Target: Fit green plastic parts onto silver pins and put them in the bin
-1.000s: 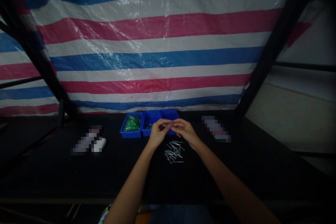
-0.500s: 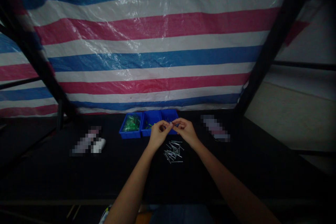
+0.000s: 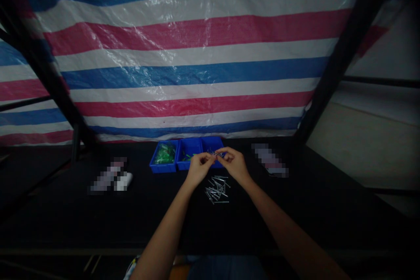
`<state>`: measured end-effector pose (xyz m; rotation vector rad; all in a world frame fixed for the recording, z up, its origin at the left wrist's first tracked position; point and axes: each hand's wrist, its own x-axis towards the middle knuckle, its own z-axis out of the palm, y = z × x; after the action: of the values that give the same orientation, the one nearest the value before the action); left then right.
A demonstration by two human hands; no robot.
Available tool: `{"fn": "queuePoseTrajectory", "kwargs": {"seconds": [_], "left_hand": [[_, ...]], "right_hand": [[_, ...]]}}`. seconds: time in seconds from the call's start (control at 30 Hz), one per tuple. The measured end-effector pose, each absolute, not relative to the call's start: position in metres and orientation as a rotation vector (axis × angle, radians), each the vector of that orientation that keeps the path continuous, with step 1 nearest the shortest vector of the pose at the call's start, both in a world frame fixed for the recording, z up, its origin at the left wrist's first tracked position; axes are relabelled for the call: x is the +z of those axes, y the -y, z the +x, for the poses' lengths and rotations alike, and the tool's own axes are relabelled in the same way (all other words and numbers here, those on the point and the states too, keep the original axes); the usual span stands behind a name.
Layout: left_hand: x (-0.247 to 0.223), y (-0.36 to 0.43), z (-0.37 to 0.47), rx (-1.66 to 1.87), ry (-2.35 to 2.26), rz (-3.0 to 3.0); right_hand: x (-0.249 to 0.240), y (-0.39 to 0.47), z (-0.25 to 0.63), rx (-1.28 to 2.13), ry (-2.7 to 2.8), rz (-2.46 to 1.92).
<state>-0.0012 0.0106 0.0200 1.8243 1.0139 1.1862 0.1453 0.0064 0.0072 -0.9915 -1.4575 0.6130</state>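
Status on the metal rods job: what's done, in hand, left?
Done: nothing I can confirm; small bits show in the right blue bin, partly hidden.
In hand: left hand and right hand meet at a small piece, too small to identify.
Apparently left: the pile of loose metal rods on the black table; green pieces also sit in the left bin and middle bin.

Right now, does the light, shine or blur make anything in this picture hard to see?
Head view: dim, near black in the upper right corner; head view: white glare streaks the striped sheet; head view: coarse pixel blocks mask the left patch and right patch; head view: the small piece between left hand and right hand is too small and dim to identify.
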Motion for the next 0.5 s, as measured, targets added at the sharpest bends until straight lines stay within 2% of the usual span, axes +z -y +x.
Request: {"fn": "queuePoseTrajectory", "kwargs": {"seconds": [0.23, 0.5], "left_hand": [[0.0125, -0.0136, 0.0002, 1.178, -1.002, 1.865], [0.0103, -0.0155, -0.0012, 1.192, -1.010, 1.917]], "right_hand": [[0.0087, -0.0102, 0.1505, 0.904, 1.283, -0.807], [0.0138, -0.0069, 0.1499, 1.035, 1.196, -0.766]]}}
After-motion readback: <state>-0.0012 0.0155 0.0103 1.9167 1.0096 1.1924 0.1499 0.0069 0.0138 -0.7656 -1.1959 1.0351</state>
